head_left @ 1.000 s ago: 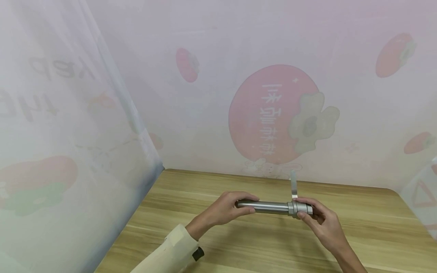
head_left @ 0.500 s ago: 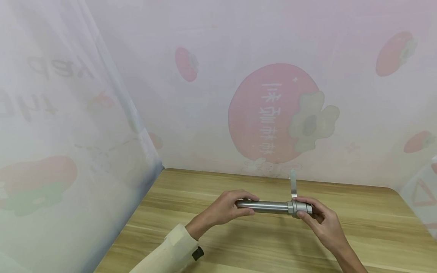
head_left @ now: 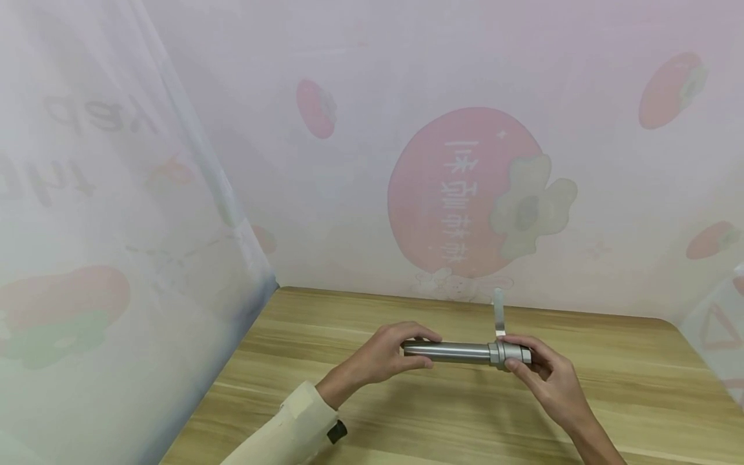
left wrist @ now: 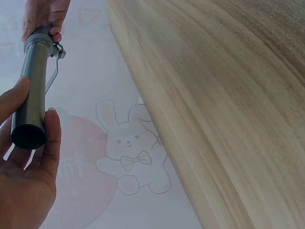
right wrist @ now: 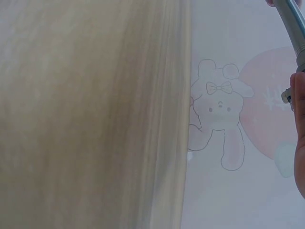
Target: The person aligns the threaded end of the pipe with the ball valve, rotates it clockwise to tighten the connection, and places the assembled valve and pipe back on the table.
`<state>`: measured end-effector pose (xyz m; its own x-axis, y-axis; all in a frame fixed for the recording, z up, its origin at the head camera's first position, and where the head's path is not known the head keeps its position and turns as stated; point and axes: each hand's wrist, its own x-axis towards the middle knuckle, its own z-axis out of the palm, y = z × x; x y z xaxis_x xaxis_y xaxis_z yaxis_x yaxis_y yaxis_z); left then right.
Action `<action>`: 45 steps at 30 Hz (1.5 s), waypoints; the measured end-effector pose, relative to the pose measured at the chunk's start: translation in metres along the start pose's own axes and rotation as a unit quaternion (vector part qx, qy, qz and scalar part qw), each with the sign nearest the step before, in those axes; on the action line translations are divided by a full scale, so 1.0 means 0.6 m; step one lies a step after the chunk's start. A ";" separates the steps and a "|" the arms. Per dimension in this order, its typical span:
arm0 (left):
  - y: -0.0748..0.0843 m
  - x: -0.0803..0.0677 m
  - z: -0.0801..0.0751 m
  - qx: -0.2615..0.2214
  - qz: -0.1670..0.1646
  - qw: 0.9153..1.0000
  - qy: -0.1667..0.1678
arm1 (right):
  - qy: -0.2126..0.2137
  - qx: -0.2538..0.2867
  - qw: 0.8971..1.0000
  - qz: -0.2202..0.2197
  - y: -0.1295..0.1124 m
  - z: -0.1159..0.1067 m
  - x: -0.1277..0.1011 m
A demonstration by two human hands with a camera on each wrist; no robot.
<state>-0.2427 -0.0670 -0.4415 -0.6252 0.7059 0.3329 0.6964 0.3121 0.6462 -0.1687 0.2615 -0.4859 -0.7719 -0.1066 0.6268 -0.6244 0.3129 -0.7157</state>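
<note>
A grey metal cylinder tool (head_left: 462, 352) is held level above the wooden table (head_left: 407, 413). A thin flat lever (head_left: 498, 313) stands up from its right end. My left hand (head_left: 386, 355) grips the tube's left end, fingers curled over it and thumb beneath. My right hand (head_left: 543, 371) grips the wider collar (head_left: 510, 354) at the right end. The left wrist view looks along the cylinder tool (left wrist: 32, 90) from its open end, with my left hand (left wrist: 28, 181) around it and my right hand (left wrist: 45, 16) at the far end. The right wrist view catches only a bit of the tube (right wrist: 294, 26).
Translucent printed sheets wall the table in at the back (head_left: 465, 187), the left (head_left: 104, 258) and the right. A rabbit drawing (left wrist: 131, 152) sits low on the back sheet. A cream sleeve (head_left: 290, 429) covers my left forearm.
</note>
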 end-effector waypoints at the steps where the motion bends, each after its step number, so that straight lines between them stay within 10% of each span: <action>1: 0.000 0.000 0.000 0.001 0.000 1.000 0.000 | 0.001 -0.001 1.000 -0.001 0.001 0.000 0.000; 45: 0.006 -0.002 -0.003 -0.012 -0.066 0.998 -0.020 | 0.004 -0.006 1.000 0.005 -0.003 0.001 0.000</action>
<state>-0.2402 -0.0682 -0.4386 -0.6961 0.6846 0.2161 0.6002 0.3898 0.6984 -0.1678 0.2605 -0.4847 -0.7764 -0.0956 0.6229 -0.6159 0.3247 -0.7178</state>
